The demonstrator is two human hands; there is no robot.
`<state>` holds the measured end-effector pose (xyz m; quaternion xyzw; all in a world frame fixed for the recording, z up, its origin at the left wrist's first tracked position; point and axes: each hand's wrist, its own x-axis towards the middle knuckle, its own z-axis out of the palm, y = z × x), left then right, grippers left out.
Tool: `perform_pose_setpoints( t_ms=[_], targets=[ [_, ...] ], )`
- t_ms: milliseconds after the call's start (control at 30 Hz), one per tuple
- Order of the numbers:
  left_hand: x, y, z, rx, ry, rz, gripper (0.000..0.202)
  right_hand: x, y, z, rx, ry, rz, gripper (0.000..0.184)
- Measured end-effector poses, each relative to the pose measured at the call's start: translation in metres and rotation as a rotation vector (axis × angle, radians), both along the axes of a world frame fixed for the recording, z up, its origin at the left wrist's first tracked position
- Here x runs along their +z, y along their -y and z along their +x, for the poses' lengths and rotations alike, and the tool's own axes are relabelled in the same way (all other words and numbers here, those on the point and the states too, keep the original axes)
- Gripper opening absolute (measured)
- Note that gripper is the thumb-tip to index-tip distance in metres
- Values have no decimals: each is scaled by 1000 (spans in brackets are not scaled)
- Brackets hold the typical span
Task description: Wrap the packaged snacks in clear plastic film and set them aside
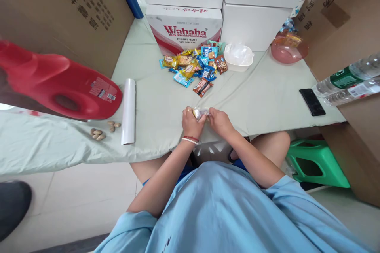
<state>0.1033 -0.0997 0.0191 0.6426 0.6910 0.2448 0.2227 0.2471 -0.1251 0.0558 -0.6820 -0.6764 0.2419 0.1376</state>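
Head view: left hand (192,123) and right hand (220,120) meet at the near edge of the table (160,99), which has a pale green cloth over it; both are closed on one small snack packet (201,113), crinkly clear wrapper with something yellow inside; left fingers curl over its left end, right fingers pinch its right end; the packet sits between the two hands, and I cannot tell whether it is resting on the cloth or just above it; red and white bracelets (190,139) on the left wrist.

Farther back, centre: pile of snack packets (192,67), blue, yellow and brown wrappers, loose on the cloth; Wahaha carton (184,27) just behind the pile; white plastic bowl (238,57) just right of the pile; pink bowl (289,50) farther right with wrappers in it.

Right side: black phone (312,102) flat on the cloth, well apart from the hands; two water bottles (347,83) lying on their sides at the frame edge.

Left side: white roll (128,111) lying lengthwise; a few peanuts (101,131) just left of it; red jug (59,83) on its side near them.

Green stool (316,162) on the floor, right of the person's knee.
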Motion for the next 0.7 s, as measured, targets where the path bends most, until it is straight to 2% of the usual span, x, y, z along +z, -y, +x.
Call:
perform_pose_setpoints(
  t_ms=[133, 200, 267, 333, 400, 433, 500, 567, 633, 700],
  targets=[
    [5, 16, 9, -129, 48, 238, 18, -7, 9, -3, -160, -702, -68, 21],
    [5, 23, 13, -233, 19, 308, 9, -9, 16, -1, -187, -1015, -141, 27],
    [3, 27, 16, -369, 28, 329, 12, -10, 22, 1, -221, -1254, -215, 41],
    [0, 31, 17, -536, 103, 329, 24, -13, 26, 3, -290, -1464, -264, 46],
    [-1, 35, 16, -665, 242, 291, 44, -18, 30, 5, -344, -1548, -269, 44],
    [-1, 36, 15, -690, 328, 262, 53, -21, 31, 5, -360, -1575, -266, 44],
    [3, 37, 10, -688, 489, 221, 63, -26, 33, 7, -372, -1619, -261, 50],
    [11, 37, 1, -660, 560, 228, 67, -29, 34, 12, -385, -1641, -248, 56],
    [18, 38, -17, -608, 488, 273, 66, -31, 32, 27, -425, -1616, -229, 56],
    [19, 38, -46, -458, 291, 374, 62, -31, 24, 57, -508, -1547, -149, 54]
  ],
)
